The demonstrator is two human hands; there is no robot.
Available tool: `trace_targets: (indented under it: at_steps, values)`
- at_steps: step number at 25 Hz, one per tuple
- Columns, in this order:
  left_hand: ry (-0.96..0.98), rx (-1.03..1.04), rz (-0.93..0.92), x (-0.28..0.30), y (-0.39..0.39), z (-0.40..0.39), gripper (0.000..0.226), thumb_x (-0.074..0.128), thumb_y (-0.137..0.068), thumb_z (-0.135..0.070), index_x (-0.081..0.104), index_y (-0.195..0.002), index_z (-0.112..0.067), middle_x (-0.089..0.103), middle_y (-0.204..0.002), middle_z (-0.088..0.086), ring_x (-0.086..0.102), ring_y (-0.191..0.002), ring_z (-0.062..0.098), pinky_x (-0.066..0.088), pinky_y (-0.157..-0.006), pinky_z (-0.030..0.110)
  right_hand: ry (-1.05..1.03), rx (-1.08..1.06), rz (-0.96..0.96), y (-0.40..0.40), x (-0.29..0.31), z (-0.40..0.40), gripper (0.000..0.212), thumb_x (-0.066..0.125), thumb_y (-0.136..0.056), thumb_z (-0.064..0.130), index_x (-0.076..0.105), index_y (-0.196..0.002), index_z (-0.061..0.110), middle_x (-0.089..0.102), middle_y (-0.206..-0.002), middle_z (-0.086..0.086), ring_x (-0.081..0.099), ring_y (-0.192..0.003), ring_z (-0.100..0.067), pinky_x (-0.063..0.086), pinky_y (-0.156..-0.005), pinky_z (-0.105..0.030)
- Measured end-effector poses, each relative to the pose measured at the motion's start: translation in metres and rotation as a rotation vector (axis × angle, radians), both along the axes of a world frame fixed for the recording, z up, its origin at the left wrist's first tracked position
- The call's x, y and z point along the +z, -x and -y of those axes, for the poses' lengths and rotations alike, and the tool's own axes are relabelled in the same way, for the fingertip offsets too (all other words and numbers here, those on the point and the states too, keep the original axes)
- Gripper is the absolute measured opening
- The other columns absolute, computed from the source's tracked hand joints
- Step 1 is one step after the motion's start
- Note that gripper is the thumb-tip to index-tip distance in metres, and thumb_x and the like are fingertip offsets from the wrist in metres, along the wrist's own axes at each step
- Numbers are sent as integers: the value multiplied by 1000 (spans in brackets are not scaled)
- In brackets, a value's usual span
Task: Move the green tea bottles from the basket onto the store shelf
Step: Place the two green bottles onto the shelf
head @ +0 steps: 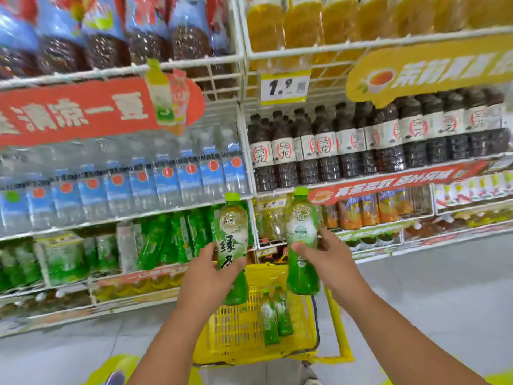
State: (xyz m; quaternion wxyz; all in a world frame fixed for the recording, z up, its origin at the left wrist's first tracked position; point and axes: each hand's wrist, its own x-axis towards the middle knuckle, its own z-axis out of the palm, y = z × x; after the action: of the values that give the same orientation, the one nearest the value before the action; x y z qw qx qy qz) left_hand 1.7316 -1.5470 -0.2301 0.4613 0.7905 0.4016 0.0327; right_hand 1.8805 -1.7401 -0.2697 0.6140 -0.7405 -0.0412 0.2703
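While the left hand [206, 269] grips one green tea bottle [232, 245] upright, the right hand [326, 257] grips a second bottle [302, 240]. Two more bottles [274, 315] lie in the yellow basket [236, 334] at 6 o'clock, below the store shelf [111, 218].

Green-capped green tea bottles [232, 245] with green-white labels between the fingers [234, 269]; below the fingers, yellow perforated basket [236, 329]; beyond, white wire shelf [244, 112].

Shelf banners [83, 112] blurred, lettering smeared. Yellow basket [236, 334] partly hidden behind left forearm [172, 329]. Lowest shelf stock [47, 301] too blurred to identify.
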Motion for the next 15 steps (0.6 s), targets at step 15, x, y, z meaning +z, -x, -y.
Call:
trace_targets:
  at_steps: [15]
  values:
    - [-43, 36, 495, 235, -4, -12, 68, 80, -78, -58, 58, -133, -24, 61, -136, -5, 59, -121, 19, 49, -104, 43, -183, -6, 337, 0, 261, -9, 43, 86, -85, 27, 69, -125, 28, 78, -106, 7, 78, -81, -10, 61, -62, -28]
